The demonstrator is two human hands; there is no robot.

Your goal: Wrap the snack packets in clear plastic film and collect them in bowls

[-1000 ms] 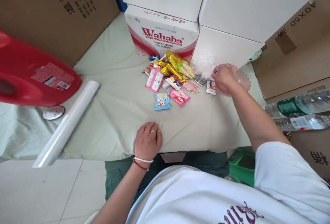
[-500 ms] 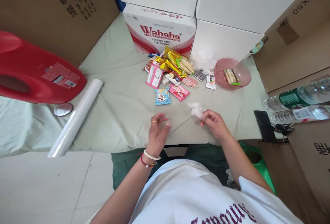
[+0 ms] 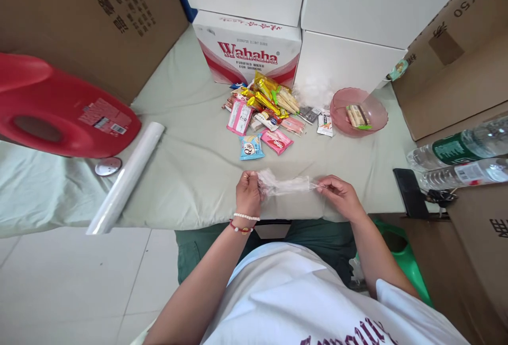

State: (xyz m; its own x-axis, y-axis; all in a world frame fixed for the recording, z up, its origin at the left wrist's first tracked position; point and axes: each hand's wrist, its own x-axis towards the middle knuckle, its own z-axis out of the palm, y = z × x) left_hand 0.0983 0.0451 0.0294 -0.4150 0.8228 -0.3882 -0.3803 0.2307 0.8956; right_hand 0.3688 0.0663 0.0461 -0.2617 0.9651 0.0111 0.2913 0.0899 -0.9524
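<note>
Between my hands a crumpled, thin clear plastic cover [image 3: 286, 185], which looks like a stretchy bowl cover, is pulled out sideways above the cloth. My left hand [image 3: 248, 192] is closed on its bunched left end. Thumb and fingers of my right hand [image 3: 338, 192] pinch the narrow right end. Beyond them stands a pink see-through bowl [image 3: 379, 123] with a packet of wafer-like sticks [image 3: 357, 116] inside. More crumpled clear plastic [image 3: 315, 91] lies left of the bowl. A blue snack packet [image 3: 251, 147] and a pink snack packet [image 3: 277, 141] lie nearest my hands.
Several snack packets [image 3: 265, 96] form a heap before a Wahaba-style white-and-red carton [image 3: 248, 51]. At left are a red jug [image 3: 71, 117], a white film roll [image 3: 126, 178] and a round badge [image 3: 108, 166]. A phone [image 3: 410, 194] and plastic bottles [image 3: 456, 149] sit at right.
My left hand has moved from open to closed on the plastic's left end. The plastic, bunched at my right hand before, is now stretched between both hands.
</note>
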